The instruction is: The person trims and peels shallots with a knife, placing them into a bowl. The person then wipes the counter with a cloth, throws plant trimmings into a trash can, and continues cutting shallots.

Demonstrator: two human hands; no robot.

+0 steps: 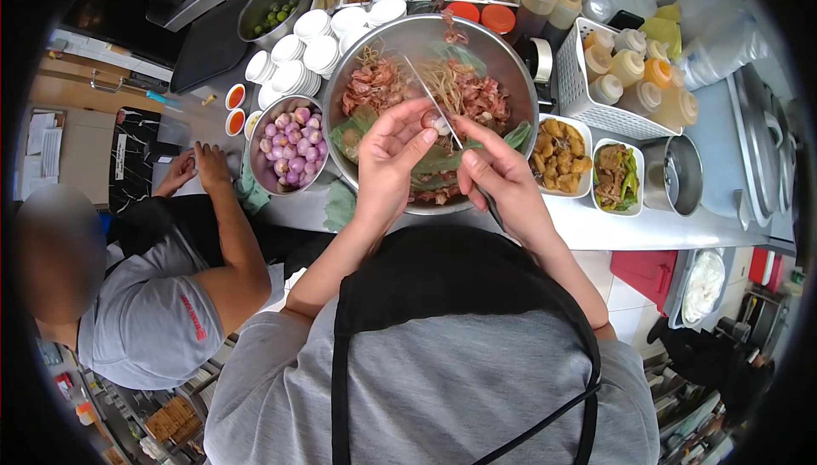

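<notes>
Over a large steel bowl [334,82], my left hand [393,146] pinches a small, pale shallot [438,125] with some reddish skin on it. A knife [423,84] is gripped in my right hand [502,177], its blade slanting up and to the left, against or very close to the shallot. Pinkish skins [489,97], stringy roots [438,82] and a greenish plastic bag [517,135] lie inside the large bowl. To its left, a smaller steel bowl holds many purple shallots [291,146].
White lidded cups [294,78] are stacked behind the shallots, near a bowl of limes [279,16]. Trays of food [560,157] and a white basket of bottles [587,91] stand on the right. On the left, a co-worker's hands [197,167] are at the counter.
</notes>
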